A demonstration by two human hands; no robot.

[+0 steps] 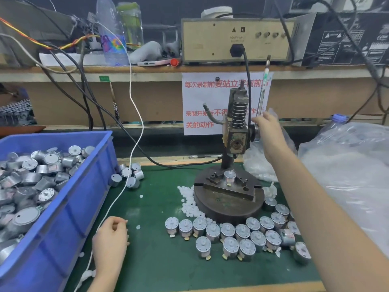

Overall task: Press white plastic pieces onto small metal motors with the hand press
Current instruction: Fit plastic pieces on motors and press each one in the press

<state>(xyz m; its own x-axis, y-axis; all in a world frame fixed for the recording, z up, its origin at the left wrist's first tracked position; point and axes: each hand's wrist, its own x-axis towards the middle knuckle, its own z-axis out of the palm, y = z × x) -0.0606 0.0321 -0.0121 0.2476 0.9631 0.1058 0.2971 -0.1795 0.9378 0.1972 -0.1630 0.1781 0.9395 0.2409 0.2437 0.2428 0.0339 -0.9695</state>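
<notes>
Watching one small metal motor (229, 175) standing upright, shaft up, in the dark stepped steel fixture on the round base (227, 205) of the hand press (236, 123), right under the spring-wound ram. Grasping the thin upright lever (263, 91) with the right grip (267, 125), fingers curling round the rod beside the press head. Resting the left grip (111, 234) on the green table (157, 260) near the bin, fingers curling inward; unable to tell whether pinching anything. Seeing translucent white plastic pieces (189, 205) lying loose in a drift against the base's front left edge. Noting silvery cylindrical capped motors (242, 230) standing in rows around the front of the base, each showing a small white piece at its top centre. Noting a blue plastic bin (69, 207) at the left, holding a heap of bare motors (31, 175) lying every way, and a few loose motors (130, 175) lying on the table just beside its far corner. Seeing a crinkled clear plastic bag (347, 165) at the right, holding cloudy white contents too blurred to make out.
</notes>
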